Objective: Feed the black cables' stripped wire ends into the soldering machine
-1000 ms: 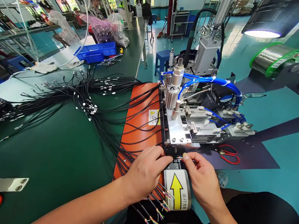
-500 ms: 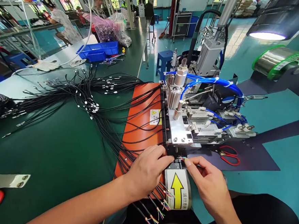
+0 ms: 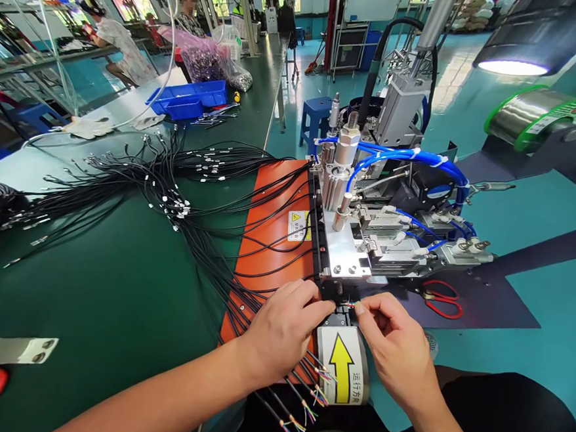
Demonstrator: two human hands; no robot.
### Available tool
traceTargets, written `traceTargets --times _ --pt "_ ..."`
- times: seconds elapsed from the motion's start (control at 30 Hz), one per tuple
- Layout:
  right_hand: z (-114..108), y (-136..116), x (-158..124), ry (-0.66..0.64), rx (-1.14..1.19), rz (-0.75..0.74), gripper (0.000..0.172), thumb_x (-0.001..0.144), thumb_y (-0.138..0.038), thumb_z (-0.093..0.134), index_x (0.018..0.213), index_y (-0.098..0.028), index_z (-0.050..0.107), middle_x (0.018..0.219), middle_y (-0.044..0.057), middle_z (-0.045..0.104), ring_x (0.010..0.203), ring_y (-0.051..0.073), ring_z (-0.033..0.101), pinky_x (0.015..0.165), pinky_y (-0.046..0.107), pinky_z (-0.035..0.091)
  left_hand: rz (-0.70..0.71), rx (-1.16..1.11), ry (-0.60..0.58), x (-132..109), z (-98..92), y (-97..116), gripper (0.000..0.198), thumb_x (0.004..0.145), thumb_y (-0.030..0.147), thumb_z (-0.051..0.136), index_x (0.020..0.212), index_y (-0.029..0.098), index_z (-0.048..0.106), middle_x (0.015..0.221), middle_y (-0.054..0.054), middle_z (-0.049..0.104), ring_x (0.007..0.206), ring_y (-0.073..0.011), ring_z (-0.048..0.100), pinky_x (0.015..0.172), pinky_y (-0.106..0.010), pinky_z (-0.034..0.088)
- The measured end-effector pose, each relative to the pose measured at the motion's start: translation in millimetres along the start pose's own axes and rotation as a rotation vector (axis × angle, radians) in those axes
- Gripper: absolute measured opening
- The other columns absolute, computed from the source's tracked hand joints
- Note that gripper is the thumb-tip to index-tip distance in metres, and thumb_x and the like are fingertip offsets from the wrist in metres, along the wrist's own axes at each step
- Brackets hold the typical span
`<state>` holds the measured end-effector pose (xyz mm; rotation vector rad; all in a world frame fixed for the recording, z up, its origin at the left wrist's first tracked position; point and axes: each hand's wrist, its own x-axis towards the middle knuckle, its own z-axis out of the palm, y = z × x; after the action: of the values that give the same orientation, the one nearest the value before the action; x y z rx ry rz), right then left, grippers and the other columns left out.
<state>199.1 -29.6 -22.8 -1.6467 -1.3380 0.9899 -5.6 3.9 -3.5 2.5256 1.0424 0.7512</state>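
My left hand point(image 3: 285, 324) is closed at the near end of the machine, its thumb and index finger pressed together on a cable end that they mostly cover. Thin coloured wires point(image 3: 349, 304) come out beyond its fingertips, over a small black holder point(image 3: 337, 319). From the other side, my right hand point(image 3: 397, 349) pinches the tips of these wires between thumb and index finger. Below my left wrist, several black cables with stripped, fanned-out coloured wires point(image 3: 308, 409) hang over the edge. A metal guide plate with a yellow arrow point(image 3: 341, 364) lies between my hands.
The machine point(image 3: 345, 246) with blue air hoses point(image 3: 410, 155) stands ahead. Black cables point(image 3: 207, 243) spread across the orange plate point(image 3: 276, 208) and green table point(image 3: 138, 311). Red-handled cutters point(image 3: 442, 299) lie right. A solder wire spool point(image 3: 541, 118) and lamp point(image 3: 522, 41) are at upper right.
My right hand has shifted slightly upward, its fingers bending more around the wire tips. My left hand stays in place.
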Motion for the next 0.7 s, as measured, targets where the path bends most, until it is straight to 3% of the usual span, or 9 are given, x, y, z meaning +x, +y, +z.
traceTargets --times 0.2,0.43,0.7 --pt "-2.1 4.3 0.5 0.039 0.005 0.069 0.028 0.094 -0.050 0.059 0.087 -0.023 0.065 0.083 -0.002 0.059 0.074 0.014 0.053 0.068 0.026 0.042 -0.003 -0.001 -0.015 -0.4 -1.2 0.5 0.030 0.094 0.008 0.046 0.115 0.015 0.066 0.095 -0.008 0.059 0.085 -0.0194 0.053 0.074 -0.033 0.050" --pt "-4.9 -4.8 7.1 -0.035 -0.029 -0.115 0.026 0.099 -0.043 0.053 0.105 -0.024 0.070 0.105 0.001 0.064 0.099 0.015 0.061 0.088 0.024 0.045 0.002 -0.003 -0.016 -0.5 -0.6 0.3 0.029 0.094 0.008 0.048 0.115 0.015 0.066 0.096 -0.009 0.059 0.087 -0.0192 0.054 0.075 -0.033 0.050" --pt "-3.5 -0.7 8.3 0.005 -0.031 -0.128 0.022 0.097 -0.042 0.058 0.095 -0.024 0.070 0.095 0.001 0.063 0.085 0.015 0.060 0.073 0.025 0.046 0.002 -0.004 -0.018 -0.7 -1.3 0.8 0.029 0.094 0.008 0.048 0.115 0.015 0.066 0.096 -0.008 0.060 0.086 -0.0194 0.053 0.075 -0.033 0.049"
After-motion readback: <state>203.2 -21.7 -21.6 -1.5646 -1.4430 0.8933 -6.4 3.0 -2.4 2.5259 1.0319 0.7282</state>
